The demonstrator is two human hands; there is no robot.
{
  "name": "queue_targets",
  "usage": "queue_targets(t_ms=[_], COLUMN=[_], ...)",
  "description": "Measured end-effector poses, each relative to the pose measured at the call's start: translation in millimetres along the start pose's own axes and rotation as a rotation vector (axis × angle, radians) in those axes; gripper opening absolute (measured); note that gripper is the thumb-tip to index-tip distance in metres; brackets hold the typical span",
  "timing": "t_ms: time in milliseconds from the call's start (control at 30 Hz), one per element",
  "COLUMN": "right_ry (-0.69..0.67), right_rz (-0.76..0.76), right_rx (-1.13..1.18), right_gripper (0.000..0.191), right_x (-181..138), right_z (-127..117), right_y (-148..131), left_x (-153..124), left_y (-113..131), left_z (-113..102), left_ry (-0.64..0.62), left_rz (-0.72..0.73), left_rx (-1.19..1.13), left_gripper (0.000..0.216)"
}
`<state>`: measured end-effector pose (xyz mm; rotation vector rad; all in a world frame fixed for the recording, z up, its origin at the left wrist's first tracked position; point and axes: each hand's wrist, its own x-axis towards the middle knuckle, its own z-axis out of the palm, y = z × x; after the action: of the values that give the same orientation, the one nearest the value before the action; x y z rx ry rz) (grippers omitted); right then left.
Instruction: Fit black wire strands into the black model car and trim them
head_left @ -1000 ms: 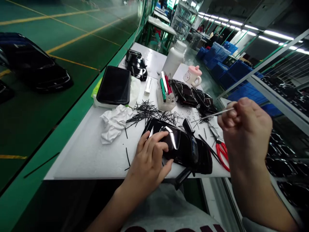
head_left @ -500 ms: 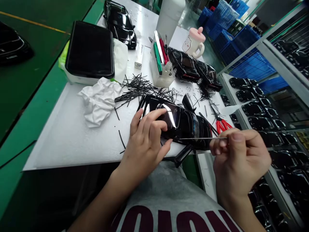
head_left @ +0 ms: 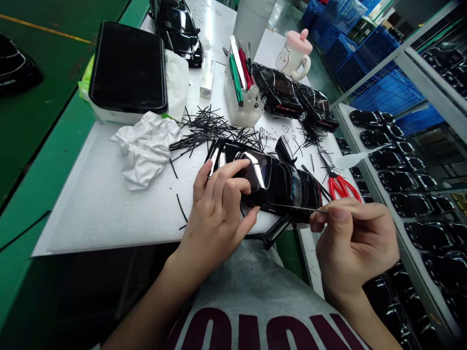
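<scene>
A glossy black model car point(head_left: 280, 180) lies at the table's near edge, its doors swung out on both sides. Over its left end, my left hand point(head_left: 222, 199) grips the body, with bent fingers on top and the thumb at the near side. My right hand point(head_left: 353, 238) pinches a thin, straight metal tool point(head_left: 302, 208) between thumb and fingers. The tool points left along the car's near side, its tip by the open near door point(head_left: 277, 231). Whether the tip touches the car I cannot tell.
Black strip offcuts point(head_left: 207, 126) lie behind the car, beside crumpled white cloth point(head_left: 144, 146). A clear holder point(head_left: 244, 114) with pens, other model cars point(head_left: 279, 92) and a lidded mug point(head_left: 292, 56) stand farther back. Red-handled pliers point(head_left: 341, 187) lie right; racks of car bodies point(head_left: 404, 182) stand beyond.
My right hand has shifted slightly left with the metal tool, which now slopes a little. My left hand keeps its grip on the model car. The whole view has shifted slightly.
</scene>
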<state>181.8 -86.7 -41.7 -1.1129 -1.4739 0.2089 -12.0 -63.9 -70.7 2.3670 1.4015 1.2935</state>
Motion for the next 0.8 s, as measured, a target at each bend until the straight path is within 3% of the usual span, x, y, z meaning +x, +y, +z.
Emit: queue_targets(t_ms=[433, 800], right_ry=[-0.079, -0.048], right_rz=[-0.108, -0.131], right_rx=[-0.022, 0.002], right_gripper=[0.011, 0.01], right_x=[-0.9, 0.9], right_z=[2.9, 5.6], right_y=[-5.6, -6.2], left_x=[-0.2, 0.0], left_y=[1.1, 0.4], left_z=[-0.3, -0.6], left_ry=[-0.009, -0.008], left_rz=[-0.009, -0.008], left_rx=[0.0, 0.0], left_gripper=[0.031, 0.033])
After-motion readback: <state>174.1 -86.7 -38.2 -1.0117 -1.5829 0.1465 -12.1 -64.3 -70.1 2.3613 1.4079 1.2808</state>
